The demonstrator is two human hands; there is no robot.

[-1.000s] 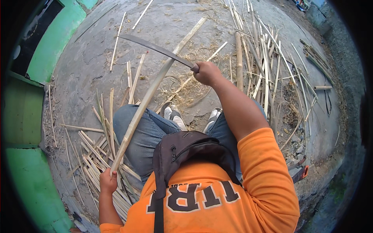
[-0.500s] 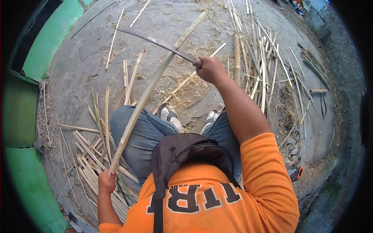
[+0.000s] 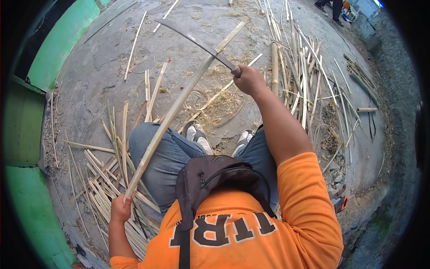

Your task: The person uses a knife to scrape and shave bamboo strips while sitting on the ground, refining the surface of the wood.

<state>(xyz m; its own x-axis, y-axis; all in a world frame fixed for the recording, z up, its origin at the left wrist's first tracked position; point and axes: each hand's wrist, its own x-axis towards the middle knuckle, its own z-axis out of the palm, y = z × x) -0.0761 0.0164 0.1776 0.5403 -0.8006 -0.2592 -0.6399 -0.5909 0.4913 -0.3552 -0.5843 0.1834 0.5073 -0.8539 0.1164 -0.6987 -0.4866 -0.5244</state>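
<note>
Bare concrete ground (image 3: 103,85), littered with splits. Bamboo pole (image 3: 179,105) runs near-left to far-right, left hand (image 3: 121,210) gripping its near end; right hand (image 3: 249,80) holds curved blade (image 3: 192,38) across the far part.

Orange short-sleeved shirt (image 3: 251,233), blue jeans (image 3: 165,157), dark chest bag (image 3: 215,179).

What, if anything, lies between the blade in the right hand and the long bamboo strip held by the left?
Nothing visible does. The blade in the right hand crosses the bamboo strip near its far end, apparently against it; the left hand grips the near end.
</note>
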